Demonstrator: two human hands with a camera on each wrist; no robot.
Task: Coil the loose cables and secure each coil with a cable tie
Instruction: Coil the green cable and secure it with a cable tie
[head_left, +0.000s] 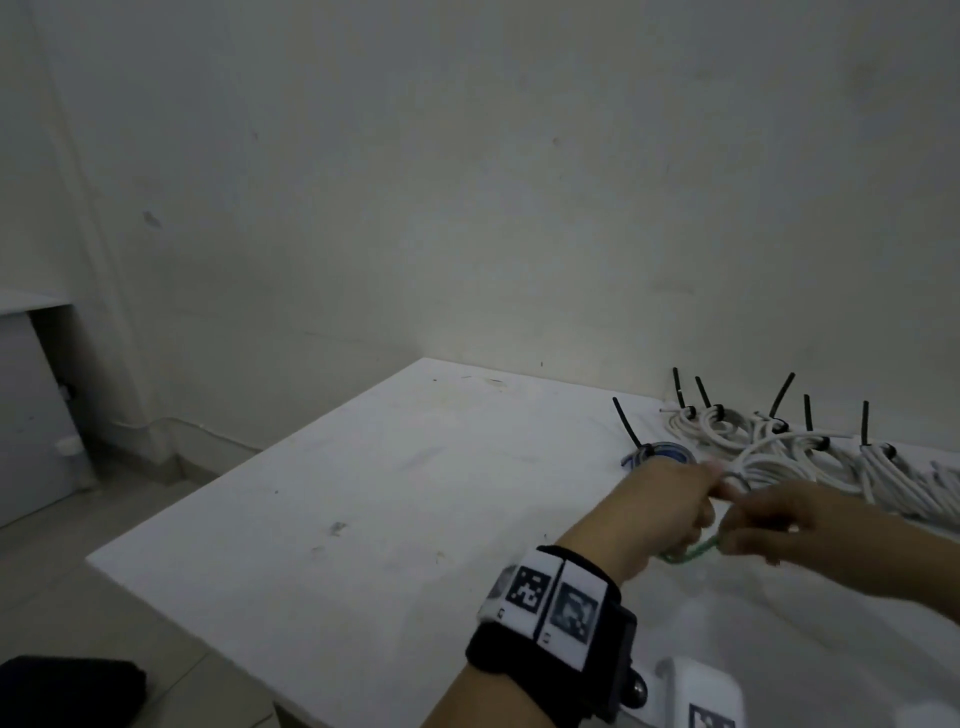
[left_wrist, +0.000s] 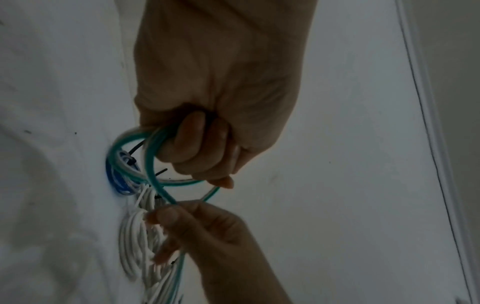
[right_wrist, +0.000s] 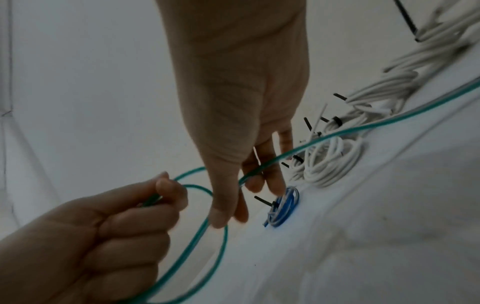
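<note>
Head view: lower right of frame, both hands meet over the white bench (head_left: 363, 493), holding a green cable (head_left: 691, 555).

Left wrist view: left hand (left_wrist: 207, 102) clutches green loops.

Right wrist view: right hand (right_wrist: 233, 115) pinches the strand beside a tied blue coil (right_wrist: 283, 206).
</note>
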